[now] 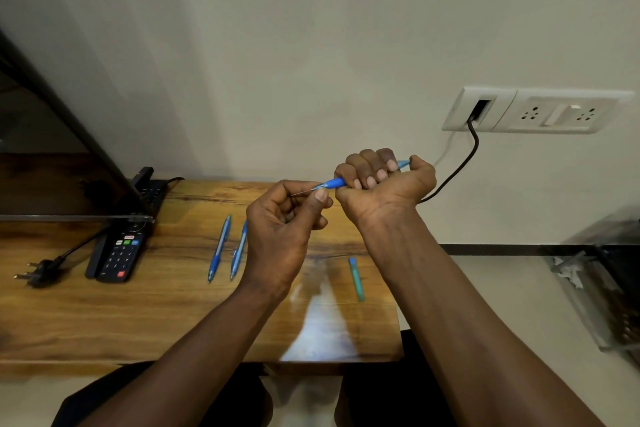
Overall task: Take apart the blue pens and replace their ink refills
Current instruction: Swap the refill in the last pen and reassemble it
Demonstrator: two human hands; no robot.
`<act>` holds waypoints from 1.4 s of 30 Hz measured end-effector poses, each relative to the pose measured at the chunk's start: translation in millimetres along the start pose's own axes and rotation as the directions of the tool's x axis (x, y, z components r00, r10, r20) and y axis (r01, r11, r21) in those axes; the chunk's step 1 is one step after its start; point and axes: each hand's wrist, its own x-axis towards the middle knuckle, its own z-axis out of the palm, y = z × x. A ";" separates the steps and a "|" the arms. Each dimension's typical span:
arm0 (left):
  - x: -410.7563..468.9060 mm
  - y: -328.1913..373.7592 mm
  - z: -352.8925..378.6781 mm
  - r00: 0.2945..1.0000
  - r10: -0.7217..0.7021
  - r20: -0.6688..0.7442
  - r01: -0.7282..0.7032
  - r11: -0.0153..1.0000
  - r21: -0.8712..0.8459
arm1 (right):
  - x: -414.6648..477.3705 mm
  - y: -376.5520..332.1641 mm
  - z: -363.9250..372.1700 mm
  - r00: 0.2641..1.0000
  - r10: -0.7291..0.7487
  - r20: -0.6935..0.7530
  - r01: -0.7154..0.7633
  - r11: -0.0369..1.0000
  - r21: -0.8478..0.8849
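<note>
My right hand grips a blue pen in its fist above the wooden table, the pen's tip pointing left and its back end poking out by the thumb. My left hand pinches the pen's tip end between thumb and forefinger, where a thin dark point sticks out. Two more blue pens lie side by side on the table to the left of my left hand; the right one is partly hidden by it. A pale green and blue tube lies on the table between my forearms.
A black remote control and a loose black plug lie at the table's left, under a dark screen's corner. A white wall socket panel with a black cable sits at the right. A glass stand is at the far right.
</note>
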 end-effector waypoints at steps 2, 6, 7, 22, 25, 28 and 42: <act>-0.2 0.9 -0.3 1.000 -0.006 0.001 0.006 1.000 -0.003 | 0.6 0.2 1.8 1.000 -0.022 -0.010 0.021 1.000 -0.013; 2.2 -1.8 -2.9 0.999 -0.033 -0.022 0.032 0.999 -0.026 | -0.3 4.2 -0.9 1.000 0.000 0.027 0.000 1.000 -0.005; 2.6 -2.4 -3.5 0.999 -0.039 -0.028 0.038 0.999 -0.029 | -0.4 4.8 -0.9 1.000 0.005 0.030 -0.005 1.000 -0.011; -0.2 3.3 -4.8 0.999 -0.051 -0.019 0.050 0.998 -0.050 | -2.1 6.5 2.4 0.999 -0.047 0.014 0.047 0.998 -0.035; 0.0 2.3 -4.0 0.998 -0.063 -0.021 0.062 0.997 -0.037 | -1.9 6.6 1.4 1.000 -0.015 0.024 0.016 0.999 -0.031; -0.4 4.4 -5.7 0.997 -0.066 -0.028 0.065 0.997 -0.042 | -1.0 8.4 4.2 0.999 -0.030 0.024 0.031 0.998 -0.059; 8.5 28.0 -30.5 0.804 -0.392 0.447 0.584 0.663 -0.468 | 4.6 3.9 2.5 0.981 0.075 0.181 -0.092 0.992 0.091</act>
